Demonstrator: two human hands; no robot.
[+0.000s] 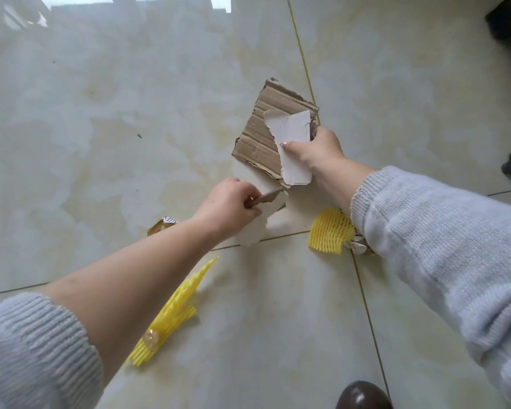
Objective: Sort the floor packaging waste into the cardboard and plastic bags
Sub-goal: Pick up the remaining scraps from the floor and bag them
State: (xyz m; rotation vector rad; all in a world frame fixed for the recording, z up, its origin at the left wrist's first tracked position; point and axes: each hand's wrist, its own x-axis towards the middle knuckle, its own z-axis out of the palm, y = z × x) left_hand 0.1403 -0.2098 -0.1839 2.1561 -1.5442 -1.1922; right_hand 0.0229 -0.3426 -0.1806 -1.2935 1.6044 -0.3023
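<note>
The right hand [319, 149] holds a stack of torn card up off the floor [101, 113]: one big brown cardboard piece [263, 134] with one white card scrap [292, 143] on top, the thumb pressing on the front and the fingers curled behind. The left hand [224, 208] is down low, its fingers closed in a pinch on another torn card piece [266, 208], brown on one side and white on the other, right at the floor.

What could go wrong: the white scrap is only held by the thumb, so it may slide off the stack if the hand tips. The piece in the left hand looks thin and ripped, so it might tear more or slip if pulled fast.

Still lying on the floor are two yellow foam nets, one near the left arm [174, 308] and one by the right sleeve [331, 230]. There is one small shiny gold wrapper [161, 224] and one crumpled bit [357, 246] beside the second net. I see no bags in this view
</note>
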